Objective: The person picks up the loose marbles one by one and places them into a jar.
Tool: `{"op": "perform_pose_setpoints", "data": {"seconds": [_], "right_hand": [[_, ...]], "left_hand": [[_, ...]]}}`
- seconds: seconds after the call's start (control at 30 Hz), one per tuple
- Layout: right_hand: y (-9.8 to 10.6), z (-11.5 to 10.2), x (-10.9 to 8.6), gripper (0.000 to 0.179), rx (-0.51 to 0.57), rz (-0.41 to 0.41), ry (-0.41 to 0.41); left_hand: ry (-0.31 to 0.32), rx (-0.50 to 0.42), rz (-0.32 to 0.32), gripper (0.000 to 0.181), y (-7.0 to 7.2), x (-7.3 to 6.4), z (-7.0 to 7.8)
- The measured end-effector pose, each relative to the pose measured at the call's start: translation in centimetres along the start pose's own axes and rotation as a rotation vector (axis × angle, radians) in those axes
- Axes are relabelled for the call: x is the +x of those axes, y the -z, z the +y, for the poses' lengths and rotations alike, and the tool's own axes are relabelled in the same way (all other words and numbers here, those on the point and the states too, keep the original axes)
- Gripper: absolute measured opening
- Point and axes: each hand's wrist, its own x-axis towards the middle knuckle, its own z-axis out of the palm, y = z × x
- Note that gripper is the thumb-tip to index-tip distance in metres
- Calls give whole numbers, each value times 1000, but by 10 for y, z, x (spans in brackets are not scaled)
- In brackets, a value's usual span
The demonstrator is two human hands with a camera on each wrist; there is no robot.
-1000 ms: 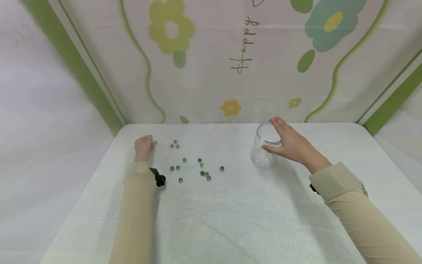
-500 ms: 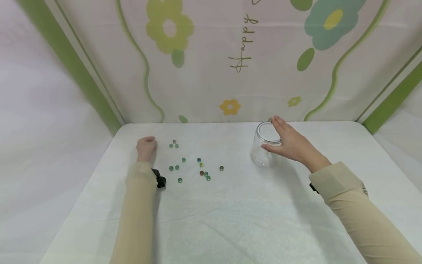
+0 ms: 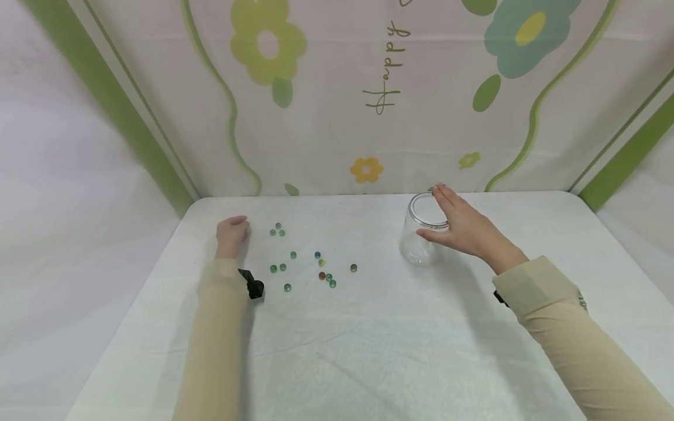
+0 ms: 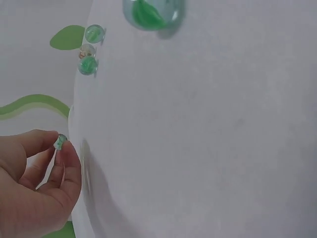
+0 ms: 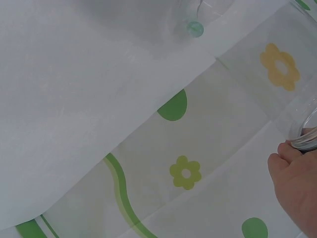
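Left arm: your beige-sleeved left arm (image 3: 213, 342) reaches straight forward, its cuff (image 3: 218, 275) turned back.
Left hand: your bare left hand (image 3: 230, 235) pinches, thumb and fingertips brought together, fingers (image 4: 73, 168) bent.
Right arm: your beige-sleeved right arm (image 3: 584, 351) slants forward and inward to your left.
Right hand: your bare right hand (image 3: 466, 229) grips, thumb (image 3: 434, 237) spread well apart from the fingers.

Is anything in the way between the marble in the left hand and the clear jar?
Only low things: three clustered marbles lie on the table roughly in line between the left hand and the clear jar; other marbles lie on the near side. Lifting the held marble over should probably clear them.
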Motion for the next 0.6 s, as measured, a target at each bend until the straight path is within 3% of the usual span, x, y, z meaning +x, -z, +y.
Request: {"op": "perform_pose_setpoints", "data": {"seconds": [0.23, 0.37, 0.47, 0.6], "right_hand": [[1, 0, 2, 102, 0, 1, 4], [1, 0, 3, 102, 4, 0, 2], [1, -1, 3, 102, 9, 0, 0], [0, -2, 3, 102, 10, 2, 1]], "left_hand": [[1, -122, -84, 46, -2, -4, 13], [18, -217, -174, 48, -4, -18, 34], [21, -319, -247, 51, -8, -27, 48], [29, -482, -337, 54, -18, -28, 59]]}}
